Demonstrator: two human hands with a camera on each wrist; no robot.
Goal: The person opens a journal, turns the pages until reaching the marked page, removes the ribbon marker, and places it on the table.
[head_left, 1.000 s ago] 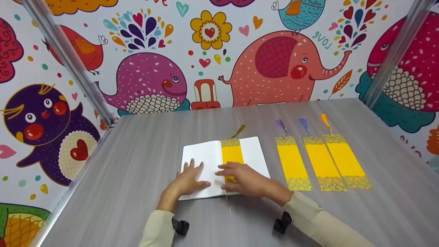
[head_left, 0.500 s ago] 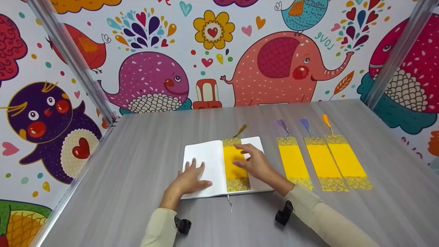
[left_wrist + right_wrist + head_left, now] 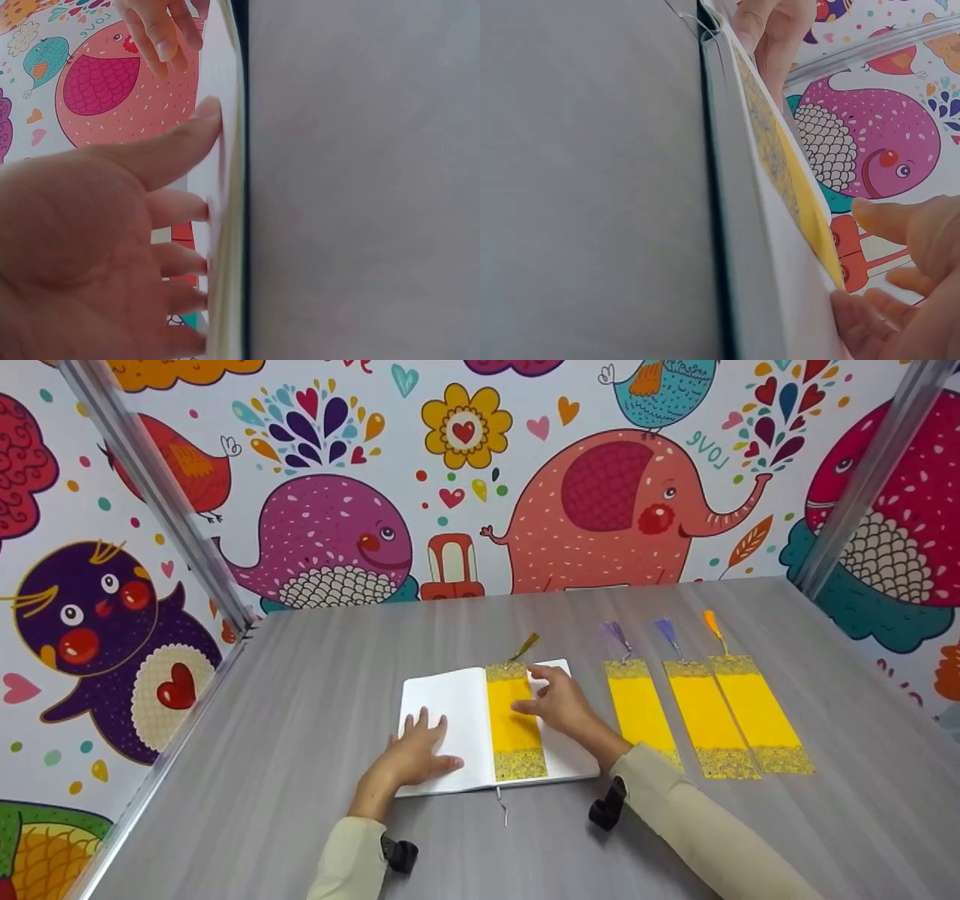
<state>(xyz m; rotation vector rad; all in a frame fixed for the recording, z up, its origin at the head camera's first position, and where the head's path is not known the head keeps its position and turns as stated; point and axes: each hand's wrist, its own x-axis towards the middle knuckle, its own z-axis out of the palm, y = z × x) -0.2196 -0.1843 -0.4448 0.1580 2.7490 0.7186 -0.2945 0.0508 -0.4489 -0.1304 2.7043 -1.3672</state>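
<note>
While the left hand (image 3: 409, 754) lies flat with fingers straight on the left page of the open notebook (image 3: 450, 712), at about 7 o'clock from the notebook's centre, it grips nothing and only presses the page down. Inserted bookmark (image 3: 514, 720) lies along the spine gutter, its long axis running 6 to 12 o'clock, tassel at the far end. Right hand (image 3: 559, 705) rests on the right page at 3 o'clock from the bookmark, fingers relaxed and extended, fingertips touching its right edge near the far end; it clasps nothing. Of the two hands, it is the nearer to the bookmark. Farther toward 2 o'clock, three spare bookmarks (image 3: 705, 716) lie side by side on the tabletop (image 3: 300, 675), well apart from both hands.
</note>
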